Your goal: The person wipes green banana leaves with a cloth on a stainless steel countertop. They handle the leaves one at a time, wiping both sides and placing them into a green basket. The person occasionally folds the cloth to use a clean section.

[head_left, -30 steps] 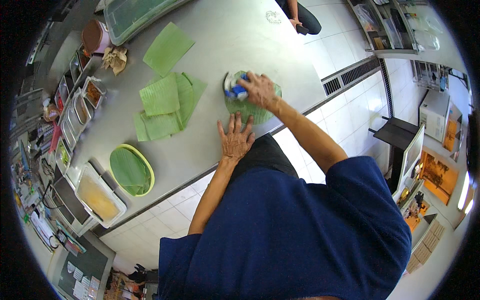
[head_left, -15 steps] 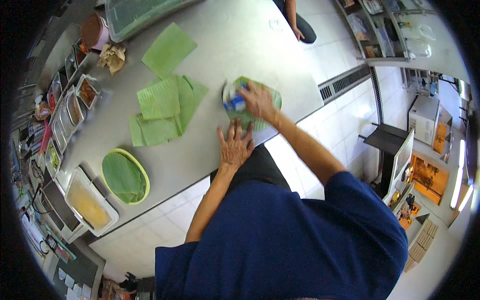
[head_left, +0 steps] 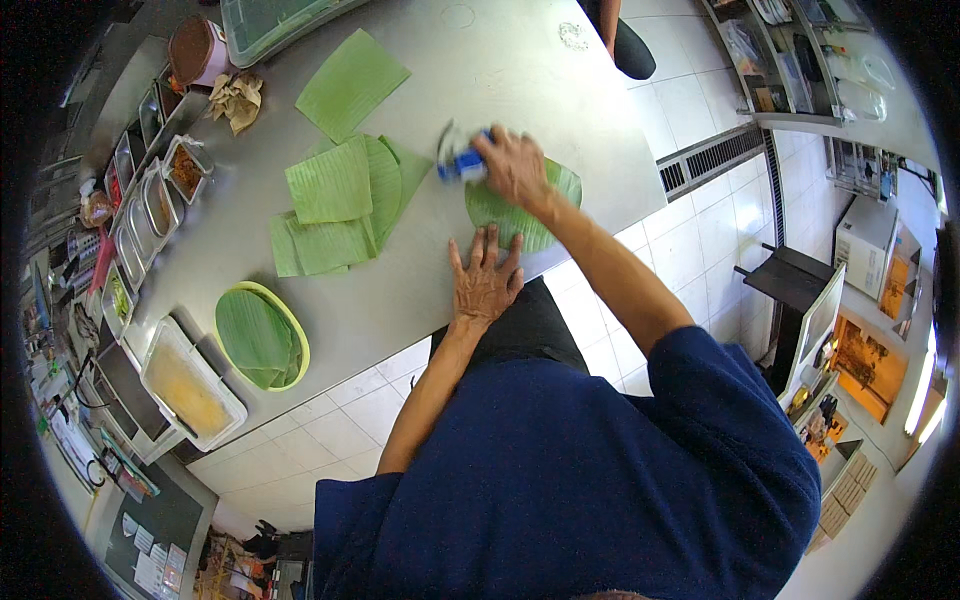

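A cut piece of banana leaf point(head_left: 545, 215) lies flat on the steel table near its front edge. My left hand point(head_left: 487, 285) rests palm down with its fingers spread, the fingertips on the leaf's near left edge. My right hand point(head_left: 515, 172) is closed around a small blue and white object point(head_left: 462, 166), smeared by motion, so its kind does not show. That object is at the leaf's far left edge, partly past it, and a thin dark curved streak shows beside it. Left of my hands lie several overlapping leaf pieces point(head_left: 330, 185), with another leaf piece point(head_left: 352, 85) behind them.
A yellow-rimmed bowl point(head_left: 303, 345) of cut leaves and a covered rectangular tray point(head_left: 195, 385) stand at the front left. Food containers point(head_left: 187, 168) line the left edge, near crumpled brown paper point(head_left: 236, 101). A green-tinted bin point(head_left: 270, 40) sits far left. Another person point(head_left: 628, 50) is beyond the table.
My right hand has moved away and slightly left across the leaf with the blue and white object. My left hand stays on the leaf's near edge. The whole view has shifted a little.
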A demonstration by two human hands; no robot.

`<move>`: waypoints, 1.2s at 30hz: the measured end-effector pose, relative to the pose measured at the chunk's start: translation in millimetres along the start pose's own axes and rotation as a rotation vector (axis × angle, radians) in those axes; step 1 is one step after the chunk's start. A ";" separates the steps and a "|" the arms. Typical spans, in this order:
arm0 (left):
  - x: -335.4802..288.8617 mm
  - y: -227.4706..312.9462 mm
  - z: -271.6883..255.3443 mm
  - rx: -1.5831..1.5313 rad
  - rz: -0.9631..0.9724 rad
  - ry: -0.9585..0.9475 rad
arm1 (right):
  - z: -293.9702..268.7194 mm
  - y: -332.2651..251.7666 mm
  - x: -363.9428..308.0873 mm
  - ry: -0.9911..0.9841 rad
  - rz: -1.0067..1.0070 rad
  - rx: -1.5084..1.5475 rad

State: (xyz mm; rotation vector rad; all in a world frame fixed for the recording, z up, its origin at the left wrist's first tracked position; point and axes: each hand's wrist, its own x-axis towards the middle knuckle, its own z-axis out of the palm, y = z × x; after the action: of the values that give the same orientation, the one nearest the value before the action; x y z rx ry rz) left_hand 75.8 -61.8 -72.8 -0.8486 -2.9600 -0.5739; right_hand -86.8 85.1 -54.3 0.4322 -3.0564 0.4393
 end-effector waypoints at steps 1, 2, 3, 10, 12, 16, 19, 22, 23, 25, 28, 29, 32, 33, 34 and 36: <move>3.5 -1.0 -1.0 0.005 0.004 0.001 | -3.7 11.4 22.1 0.042 0.045 -0.016; 5.4 -0.2 -2.3 0.005 0.009 0.004 | -7.3 22.7 35.9 0.084 0.060 -0.032; 5.1 0.4 -4.5 0.006 0.015 0.000 | -11.2 30.4 46.4 0.123 0.079 -0.044; -0.1 1.9 4.5 -0.018 -0.063 -0.205 | -22.1 -5.6 -94.1 0.121 0.083 -0.007; -1.8 0.2 6.3 -0.005 -0.019 -0.108 | -17.5 7.0 -105.6 0.043 0.039 -0.010; -1.0 1.8 2.8 0.043 0.008 -0.083 | -32.9 65.2 -64.8 0.139 0.260 -0.083; -1.2 2.2 2.1 0.049 0.014 -0.065 | -28.4 97.9 -43.9 0.261 0.272 -0.124; 2.7 4.3 -7.9 0.073 0.030 -0.058 | -41.4 108.3 -46.7 0.349 0.469 -0.074; 11.8 5.5 -16.2 0.041 0.000 -0.084 | -49.8 114.5 -45.9 0.391 0.567 -0.039; 24.0 14.2 -35.6 -0.032 -0.058 -0.154 | -60.8 122.1 -66.9 0.528 0.848 0.085; 81.1 -3.5 -37.4 -0.097 0.060 -0.080 | -86.1 115.3 -118.5 0.777 0.812 0.411; 104.8 -11.2 -37.4 -0.045 0.215 -0.030 | -97.9 99.0 -134.9 0.754 0.893 0.605; 165.7 -37.6 -25.4 0.085 0.588 0.004 | -107.2 58.9 -183.0 0.874 1.226 1.143; 169.6 -42.6 -21.0 0.119 0.693 -0.015 | -101.1 51.4 -202.3 0.925 1.313 1.260; 170.7 -42.8 -24.2 0.177 0.626 -0.073 | -96.3 45.6 -223.6 0.936 1.358 1.272; 156.5 -43.2 -40.3 0.306 0.477 -0.197 | -79.6 36.4 -265.0 0.980 1.408 1.300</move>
State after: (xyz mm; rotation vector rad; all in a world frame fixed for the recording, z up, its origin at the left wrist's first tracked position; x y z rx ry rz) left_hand -83.6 -29.9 -33.1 -1.5676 -2.7299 -0.0161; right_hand 156.6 212.0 -4.3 -1.4991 -1.2713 1.7770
